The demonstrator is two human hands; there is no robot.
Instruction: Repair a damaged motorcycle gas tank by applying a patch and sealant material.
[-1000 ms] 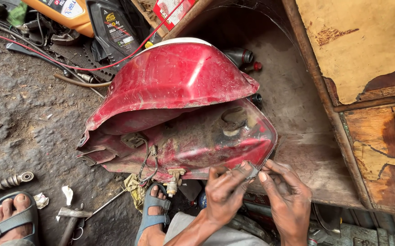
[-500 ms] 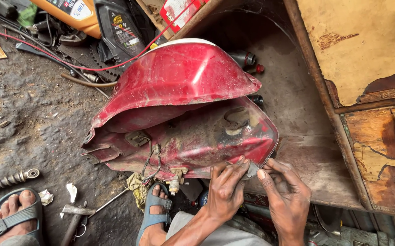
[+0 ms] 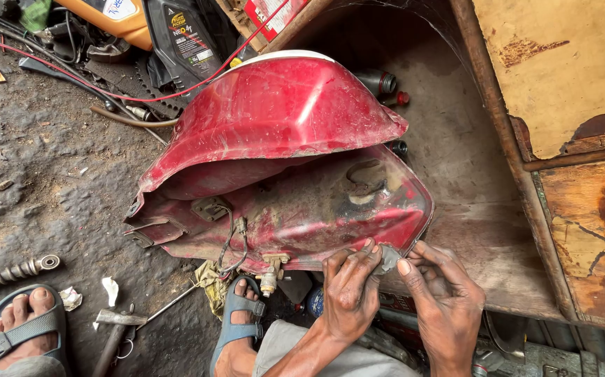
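Dented red metal motorcycle fuel tank [image 3: 281, 160]: laid underside up on the grimy grey concrete floor [image 3: 44, 181], shell scuffed and dust-caked, thin wires and a brass fuel tap [image 3: 269, 274] seen along its near edge. Left hand [image 3: 348, 293]: fingers pressed together, pinching a small grey piece [image 3: 388, 257] against the tank's lower rim. Right hand [image 3: 442, 300]: fingers bunched at the same piece, touching it from the other side. Blue sandal [image 3: 236, 314]: worn on a foot just below the tank.
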